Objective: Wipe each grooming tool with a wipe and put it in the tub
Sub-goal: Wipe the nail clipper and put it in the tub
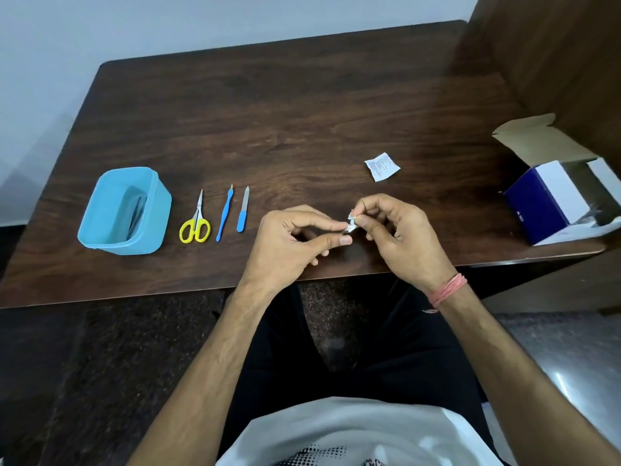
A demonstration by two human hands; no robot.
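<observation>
Right of the tub, my left hand and right hand both pinch the wipe packet, light, thin, probably slippery, best gripped at its edges.

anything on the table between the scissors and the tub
Nothing visible. The yellow scissors lie right beside the blue tub, with only bare table between them. Its open top looks unobstructed.

A plain room: dark wooden table against bare wall.
</observation>
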